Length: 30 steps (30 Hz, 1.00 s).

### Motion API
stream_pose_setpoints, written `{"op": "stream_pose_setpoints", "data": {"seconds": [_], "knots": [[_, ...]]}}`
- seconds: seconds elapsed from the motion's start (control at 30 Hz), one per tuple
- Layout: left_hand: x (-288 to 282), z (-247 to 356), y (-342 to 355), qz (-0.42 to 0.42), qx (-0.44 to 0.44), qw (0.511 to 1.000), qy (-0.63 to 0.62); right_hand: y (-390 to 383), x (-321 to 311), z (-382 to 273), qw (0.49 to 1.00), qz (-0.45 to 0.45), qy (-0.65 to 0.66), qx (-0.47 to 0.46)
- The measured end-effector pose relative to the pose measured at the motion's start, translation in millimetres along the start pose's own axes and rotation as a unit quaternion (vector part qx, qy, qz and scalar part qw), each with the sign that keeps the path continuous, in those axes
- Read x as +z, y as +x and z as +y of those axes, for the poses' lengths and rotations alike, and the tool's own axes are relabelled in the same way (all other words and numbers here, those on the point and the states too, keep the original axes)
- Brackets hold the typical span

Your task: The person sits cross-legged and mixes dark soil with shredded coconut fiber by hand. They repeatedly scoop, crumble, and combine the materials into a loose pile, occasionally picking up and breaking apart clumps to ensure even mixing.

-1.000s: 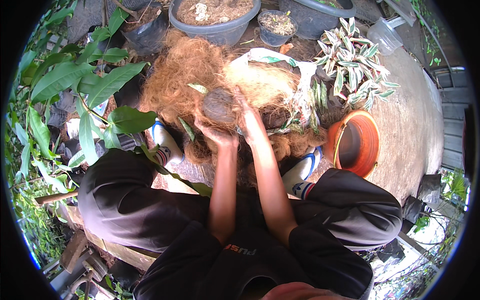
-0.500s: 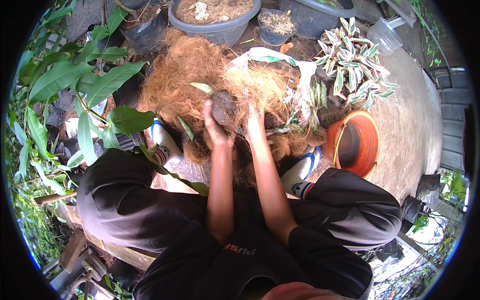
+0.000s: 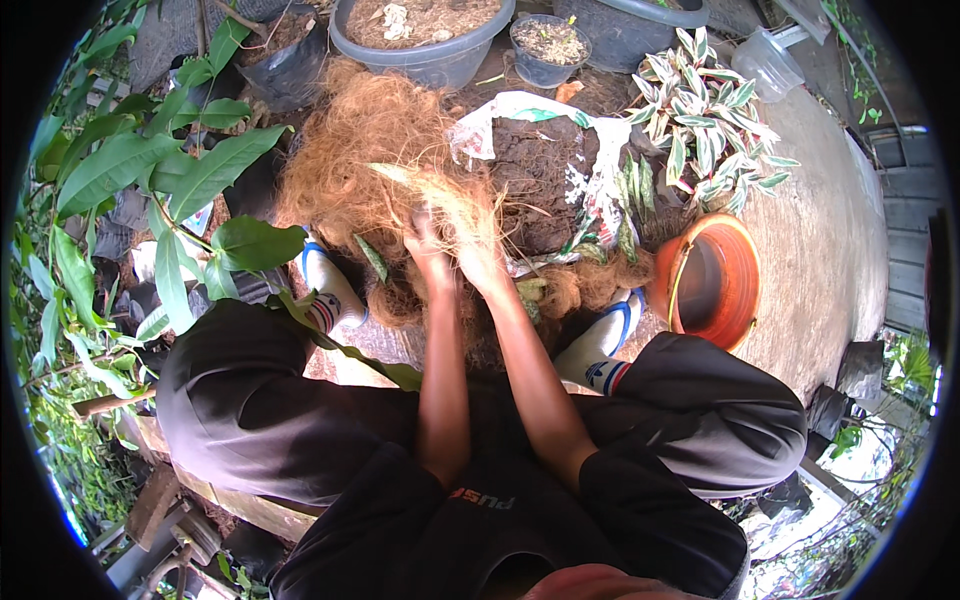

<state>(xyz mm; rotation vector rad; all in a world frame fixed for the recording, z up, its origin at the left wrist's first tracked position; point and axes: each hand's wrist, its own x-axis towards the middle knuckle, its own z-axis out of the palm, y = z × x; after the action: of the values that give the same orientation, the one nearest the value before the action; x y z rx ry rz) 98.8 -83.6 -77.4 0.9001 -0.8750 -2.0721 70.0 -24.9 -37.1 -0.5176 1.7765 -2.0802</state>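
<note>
My left hand (image 3: 430, 245) is cupped under a clump of brown coconut fibre (image 3: 455, 205), closed around it. My right hand (image 3: 482, 255) presses the same fibre from the other side, fingers mostly buried in strands. The dark soil ball seen earlier between my hands is now covered by fibre; a pale leaf (image 3: 388, 172) pokes out at its upper left. A large heap of coconut fibre (image 3: 345, 150) lies just beyond my left hand. To the right is an opened white plastic bag (image 3: 610, 150) with dark soil (image 3: 540, 180) in it.
An orange bucket (image 3: 735, 300) stands by my right foot. Variegated potted foliage (image 3: 705, 120) is behind it. Grey pots (image 3: 430, 65) and a small black pot (image 3: 548, 65) line the far side. Leafy branches (image 3: 200, 190) reach in from the left. Short mottled leaf cuttings (image 3: 635, 185) lie beside the bag.
My right hand has brought fibre leftward from over the bag onto the soil ball, covering it. The soil in the bag is now exposed. My hands are closer together.
</note>
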Motion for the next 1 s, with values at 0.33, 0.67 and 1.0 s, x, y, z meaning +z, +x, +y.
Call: {"op": "stream_pose_setpoints", "data": {"seconds": [0.33,0.67,1.0], "knots": [[18,18,-17,-0.008,0.031,0.973,0.227,-2,5,26,0.992,0.072,0.103,0.022],[19,19,-21,-0.124,0.121,0.977,0.122,16,-31,-52,0.824,0.100,0.537,0.150],[39,35,-21,-0.047,0.099,0.960,0.257,13,-31,-44,0.851,0.140,0.471,0.187]]}}
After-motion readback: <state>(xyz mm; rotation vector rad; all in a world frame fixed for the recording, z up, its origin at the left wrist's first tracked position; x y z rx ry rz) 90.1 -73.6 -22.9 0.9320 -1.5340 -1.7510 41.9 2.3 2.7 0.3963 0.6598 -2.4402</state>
